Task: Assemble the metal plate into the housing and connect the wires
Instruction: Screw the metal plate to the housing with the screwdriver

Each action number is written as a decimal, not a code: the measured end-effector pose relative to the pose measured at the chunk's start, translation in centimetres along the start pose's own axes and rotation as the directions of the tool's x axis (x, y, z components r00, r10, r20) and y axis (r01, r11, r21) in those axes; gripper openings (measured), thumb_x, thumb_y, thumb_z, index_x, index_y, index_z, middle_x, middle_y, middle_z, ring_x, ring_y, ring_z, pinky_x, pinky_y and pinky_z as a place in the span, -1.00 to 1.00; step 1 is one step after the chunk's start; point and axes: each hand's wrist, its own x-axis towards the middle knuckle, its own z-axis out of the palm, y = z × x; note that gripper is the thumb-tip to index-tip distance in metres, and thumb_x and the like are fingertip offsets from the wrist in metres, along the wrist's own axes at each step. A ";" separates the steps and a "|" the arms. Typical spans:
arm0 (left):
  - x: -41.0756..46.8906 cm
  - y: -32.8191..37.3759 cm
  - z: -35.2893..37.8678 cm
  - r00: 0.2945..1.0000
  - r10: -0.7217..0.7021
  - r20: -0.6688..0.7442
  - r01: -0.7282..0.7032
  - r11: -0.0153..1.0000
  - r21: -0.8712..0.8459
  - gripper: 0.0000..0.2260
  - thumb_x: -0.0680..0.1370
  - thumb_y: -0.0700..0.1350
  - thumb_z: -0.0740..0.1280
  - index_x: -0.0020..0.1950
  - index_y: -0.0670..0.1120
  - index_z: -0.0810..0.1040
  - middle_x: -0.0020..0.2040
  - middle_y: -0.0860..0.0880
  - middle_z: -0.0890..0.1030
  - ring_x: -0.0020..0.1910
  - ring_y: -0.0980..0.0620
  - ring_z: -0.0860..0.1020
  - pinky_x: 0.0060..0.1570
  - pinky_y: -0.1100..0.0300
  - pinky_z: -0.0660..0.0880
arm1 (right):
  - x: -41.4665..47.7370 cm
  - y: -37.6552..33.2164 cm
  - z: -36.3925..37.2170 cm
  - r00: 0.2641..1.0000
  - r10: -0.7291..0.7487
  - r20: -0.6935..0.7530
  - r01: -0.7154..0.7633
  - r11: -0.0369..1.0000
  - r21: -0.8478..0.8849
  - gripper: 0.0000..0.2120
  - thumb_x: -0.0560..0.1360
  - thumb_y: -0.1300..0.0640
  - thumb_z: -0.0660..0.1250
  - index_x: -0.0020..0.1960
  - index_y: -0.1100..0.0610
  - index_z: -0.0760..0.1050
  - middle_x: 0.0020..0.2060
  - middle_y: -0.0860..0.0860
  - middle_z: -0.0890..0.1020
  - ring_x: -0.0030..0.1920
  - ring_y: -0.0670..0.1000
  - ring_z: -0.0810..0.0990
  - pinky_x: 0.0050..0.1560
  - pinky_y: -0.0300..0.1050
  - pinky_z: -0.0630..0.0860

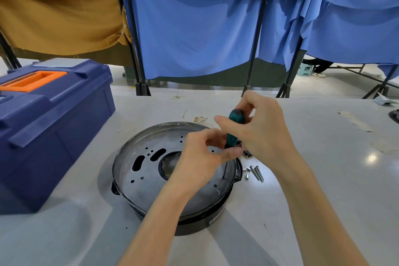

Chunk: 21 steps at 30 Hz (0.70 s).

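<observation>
Grey table (345, 157) w/ blue toolbox (54, 125) at left, black housing (194, 224) at ctr, screws (255, 173) just right of it, wires (198, 119) behind.

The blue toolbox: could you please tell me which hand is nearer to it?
Left. The left hand holds the screwdriver low over the plate, right of the toolbox; the right hand grips its top, farther right.
</observation>
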 end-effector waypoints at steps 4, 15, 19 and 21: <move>0.1 -0.1 -0.1 0.999 -0.026 -0.024 0.024 0.997 -0.075 -0.81 0.44 -0.33 0.46 -0.08 -0.05 0.62 -0.18 -0.12 0.65 -0.12 -0.08 0.67 -0.10 0.19 0.62 | -0.1 0.1 -0.7 0.998 0.024 0.066 -0.023 1.000 -0.010 -0.58 0.26 -0.25 0.50 -0.24 0.09 0.52 -0.40 -0.04 0.52 -0.41 -0.03 0.52 -0.35 -0.05 0.55; 0.1 -0.1 -1.7 0.995 -0.042 0.086 0.054 0.988 -0.146 -0.70 0.58 -0.40 0.24 0.01 -0.02 0.61 -0.06 -0.05 0.71 -0.07 0.03 0.69 -0.11 0.30 0.58 | -0.1 0.5 -0.7 0.972 -0.032 0.234 -0.021 0.975 0.221 -0.71 0.42 0.14 0.50 0.08 -0.10 0.57 -0.14 -0.09 0.65 -0.54 0.00 0.61 -0.53 -0.29 0.49; 0.2 -0.3 -0.9 0.998 -0.056 -0.006 0.055 0.998 -0.044 -0.73 0.40 -0.21 0.53 0.07 -0.05 0.61 -0.04 -0.12 0.65 -0.06 -0.09 0.67 -0.02 0.12 0.62 | 0.1 0.6 -0.2 0.991 0.009 0.132 -0.015 0.999 0.045 -0.73 0.35 0.03 0.53 -0.09 0.01 0.45 -0.25 -0.05 0.60 -0.48 -0.13 0.53 -0.45 -0.32 0.45; 0.1 -0.2 -0.3 0.998 -0.058 -0.035 0.053 0.990 -0.128 -0.76 0.42 -0.29 0.49 0.05 -0.16 0.59 -0.09 -0.27 0.60 -0.15 -0.13 0.69 -0.08 0.11 0.64 | 0.1 0.5 -0.3 0.995 0.044 0.094 -0.037 0.996 -0.080 -0.64 0.32 -0.06 0.51 -0.15 0.03 0.35 -0.29 -0.05 0.55 -0.41 -0.08 0.50 -0.39 -0.19 0.53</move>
